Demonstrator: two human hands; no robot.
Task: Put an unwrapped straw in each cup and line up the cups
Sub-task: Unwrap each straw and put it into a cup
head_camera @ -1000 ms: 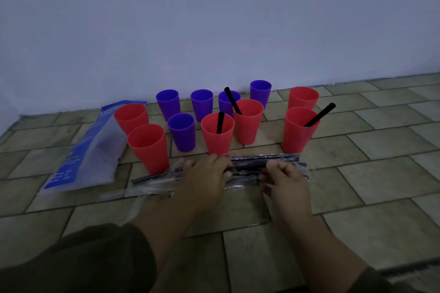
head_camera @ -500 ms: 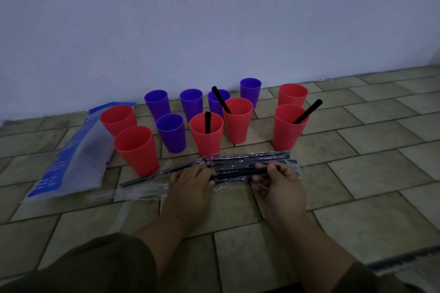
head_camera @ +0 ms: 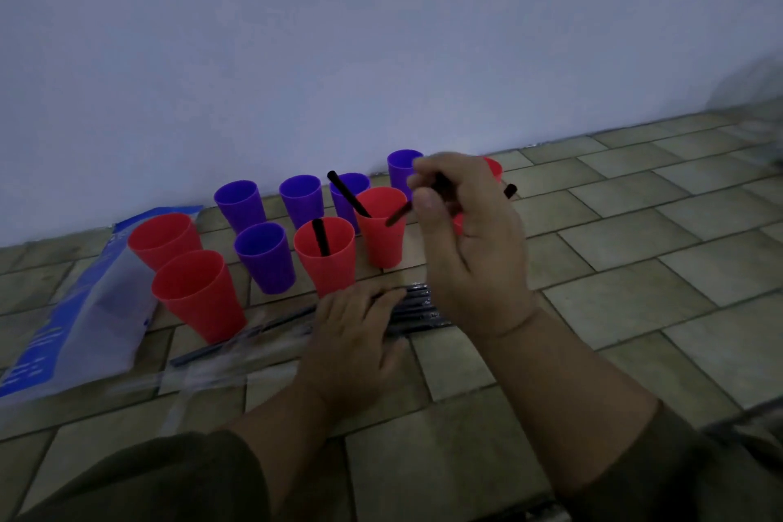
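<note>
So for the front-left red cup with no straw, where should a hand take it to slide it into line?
Probably the front-left red cup is best held around its upper wall just under the rim, coming from the front: it stands upright and widens upward, and a purple cup crowds its right.

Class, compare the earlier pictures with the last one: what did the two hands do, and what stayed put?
The right hand left the straw bundle and rose toward the cups, pinching one black straw. The left hand stayed pressed on the bundle. The cups and blue bag did not move.
</note>
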